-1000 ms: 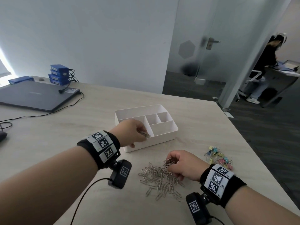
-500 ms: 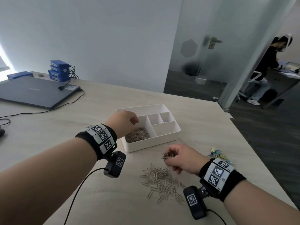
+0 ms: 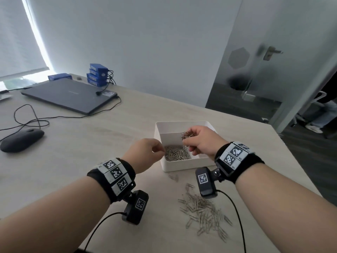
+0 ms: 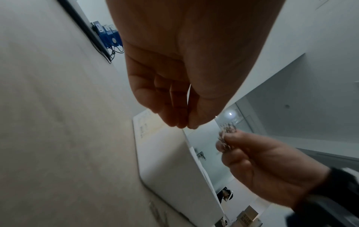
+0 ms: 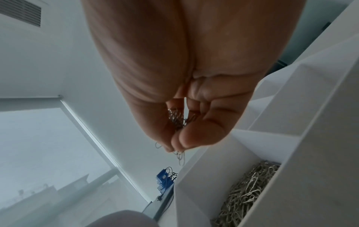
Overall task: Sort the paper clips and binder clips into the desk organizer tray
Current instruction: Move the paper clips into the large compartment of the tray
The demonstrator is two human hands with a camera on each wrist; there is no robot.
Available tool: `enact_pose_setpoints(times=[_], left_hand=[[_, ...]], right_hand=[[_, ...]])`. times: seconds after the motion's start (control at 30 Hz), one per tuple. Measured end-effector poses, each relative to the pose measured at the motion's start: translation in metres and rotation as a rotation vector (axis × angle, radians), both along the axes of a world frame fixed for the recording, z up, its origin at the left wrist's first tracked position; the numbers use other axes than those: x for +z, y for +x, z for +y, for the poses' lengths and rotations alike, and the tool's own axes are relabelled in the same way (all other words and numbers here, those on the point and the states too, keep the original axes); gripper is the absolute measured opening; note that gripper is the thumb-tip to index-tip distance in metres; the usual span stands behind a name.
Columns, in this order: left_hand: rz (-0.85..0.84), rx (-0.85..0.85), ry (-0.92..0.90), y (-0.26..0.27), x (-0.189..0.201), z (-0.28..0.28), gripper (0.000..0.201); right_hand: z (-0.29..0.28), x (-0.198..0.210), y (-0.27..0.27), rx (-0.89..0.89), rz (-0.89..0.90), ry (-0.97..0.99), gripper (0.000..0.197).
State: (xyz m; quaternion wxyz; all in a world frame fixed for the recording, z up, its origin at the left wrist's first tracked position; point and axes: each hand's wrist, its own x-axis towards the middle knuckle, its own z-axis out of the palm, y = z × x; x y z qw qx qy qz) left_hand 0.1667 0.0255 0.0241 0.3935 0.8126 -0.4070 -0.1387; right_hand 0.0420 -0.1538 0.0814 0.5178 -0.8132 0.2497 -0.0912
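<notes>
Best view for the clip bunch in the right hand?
Head view: the clip bunch sits pinched in the right hand, over the tray. Right wrist shows it mostly hidden by fingers; left wrist shows it blurred.

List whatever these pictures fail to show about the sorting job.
- Small compartments of the white plastic organizer tray: in the head view the right hand covers them; their contents are unknown.
- Colourful binder clips: outside every view.
- Left hand grip: its curled fingers hide the palm in the left wrist view; any clip inside cannot be told.
- Bunch of silver wire paper clips in the right hand: too tangled to count.
</notes>
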Motion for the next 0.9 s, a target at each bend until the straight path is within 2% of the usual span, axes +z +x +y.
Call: enact_pose_setpoints(times=[0.17,0.33,0.5,0.67,0.77,0.9], left_hand=[[0.053,-0.021,0.042,-0.008,-0.007,0.010,0.012],[0.111,-0.149,0.142,-0.018,-0.011,0.015,0.012],[-0.103,-0.277,0.204,-0.034,-0.011,0.010,0.017],[-0.241,-0.347,0.271,-0.051,-0.012,0.000,0.029],[-0.322,-0.368,0.409,-0.063,-0.017,-0.010,0.035],[-0.353,-0.399,0.452,-0.081,-0.018,-0.019,0.020]], right_hand=[[0.006,-0.015,0.027,0.006,0.082,-0.104,0.015],[0.004,-0.028,0.012,0.014,0.108,-0.135,0.020],[-0.005,-0.024,-0.032,-0.058,0.070,-0.185,0.012],[-0.008,-0.030,-0.091,0.001,0.262,-0.363,0.009],[-0.012,-0.039,-0.119,0.020,0.382,-0.447,0.016],[-0.010,-0.052,-0.139,0.184,0.516,-0.592,0.037]])
